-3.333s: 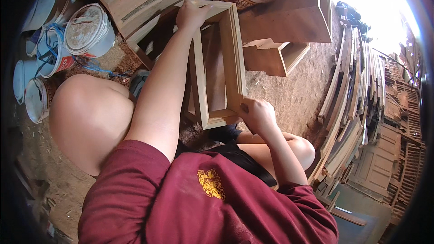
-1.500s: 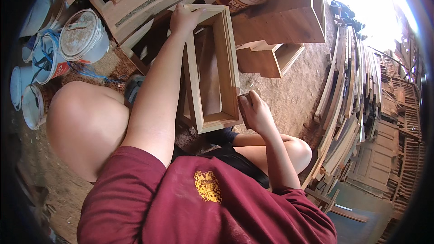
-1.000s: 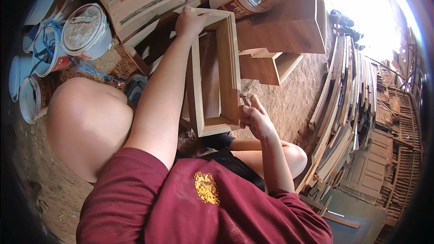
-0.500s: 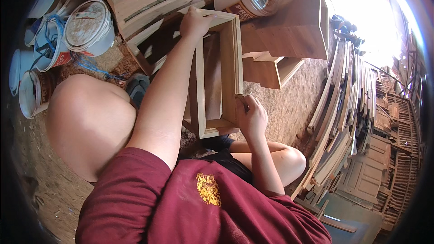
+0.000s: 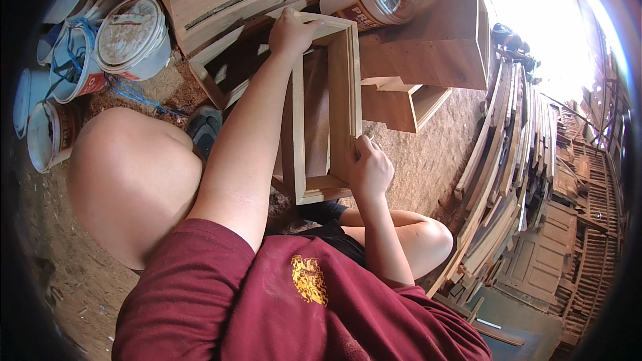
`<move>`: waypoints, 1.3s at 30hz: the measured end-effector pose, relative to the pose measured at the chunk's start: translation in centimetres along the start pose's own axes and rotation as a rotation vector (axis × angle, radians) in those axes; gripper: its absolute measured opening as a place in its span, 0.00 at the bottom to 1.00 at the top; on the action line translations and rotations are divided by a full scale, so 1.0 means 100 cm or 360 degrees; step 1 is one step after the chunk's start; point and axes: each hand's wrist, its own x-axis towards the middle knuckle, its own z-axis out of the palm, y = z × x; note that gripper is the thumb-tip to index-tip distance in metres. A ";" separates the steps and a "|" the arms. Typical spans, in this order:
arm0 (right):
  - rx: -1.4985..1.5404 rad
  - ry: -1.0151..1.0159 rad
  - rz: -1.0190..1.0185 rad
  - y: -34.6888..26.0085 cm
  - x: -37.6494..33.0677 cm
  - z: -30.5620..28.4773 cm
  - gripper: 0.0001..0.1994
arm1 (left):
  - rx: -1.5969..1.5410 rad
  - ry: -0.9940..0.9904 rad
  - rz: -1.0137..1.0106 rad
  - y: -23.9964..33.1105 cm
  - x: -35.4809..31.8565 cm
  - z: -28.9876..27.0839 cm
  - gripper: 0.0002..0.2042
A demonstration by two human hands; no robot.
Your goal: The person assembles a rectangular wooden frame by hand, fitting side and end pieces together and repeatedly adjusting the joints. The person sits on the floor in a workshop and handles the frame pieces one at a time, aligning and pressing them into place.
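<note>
A rectangular wooden frame [image 5: 354, 87], box-like with deep sides, stands tilted in front of me. My left hand [image 5: 290, 32] is closed over its far left corner, the thumb lying along the far rail. On the right, my right hand [image 5: 370, 166] has its fingers pinched together against the outer edge of the right rail, low on its length. Whatever sits between those fingers, if anything, is hidden or too small to name. Through the frame's opening a brown wooden panel [image 5: 317, 103] shows.
Wooden boxes [image 5: 428, 43] and a lidded white bucket [image 5: 354, 1] stand beyond the frame. Larger wooden carcasses [image 5: 247, 10] are at the far left. Several buckets [image 5: 134, 40] and blue string [image 5: 137, 91] lie left. Long planks [image 5: 498, 140] are stacked right. My knees flank the work.
My right hand has slid slightly away from me along the frame's right rail, still pinched. My left hand keeps its hold on the corner.
</note>
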 end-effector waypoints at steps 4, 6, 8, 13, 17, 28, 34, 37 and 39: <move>-0.0052 -0.0046 0.0022 -0.004 0.011 0.000 0.11 | -0.0013 0.0022 0.0019 -0.004 0.002 0.001 0.35; -0.0058 -0.0019 0.0006 -0.007 0.020 0.001 0.11 | -0.0038 0.0048 0.0050 -0.006 0.004 0.003 0.35; -0.0080 -0.0026 -0.0018 -0.011 0.031 -0.001 0.11 | 0.0000 0.0020 0.0059 -0.006 0.003 0.002 0.36; -0.0094 0.0004 -0.0154 -0.002 0.074 0.015 0.10 | -0.0008 0.0004 0.0091 -0.011 0.007 0.006 0.37; -0.0105 -0.0015 -0.0198 -0.014 0.123 0.021 0.12 | -0.0017 0.0007 0.0051 -0.011 0.007 0.006 0.37; -0.0154 0.0131 -0.0339 -0.029 0.256 0.045 0.12 | -0.0027 0.0005 0.0018 -0.002 0.000 0.004 0.35; -0.0169 0.0032 -0.0261 -0.034 0.240 0.038 0.11 | 0.0005 0.0019 0.0012 -0.005 0.004 0.005 0.35; -0.0166 0.0053 -0.0217 -0.029 0.209 0.040 0.11 | -0.0005 0.0013 0.0014 -0.012 0.010 0.006 0.36; -0.0074 0.0104 -0.0260 -0.015 0.179 0.039 0.11 | -0.0006 -0.0016 0.0000 -0.009 0.009 0.006 0.37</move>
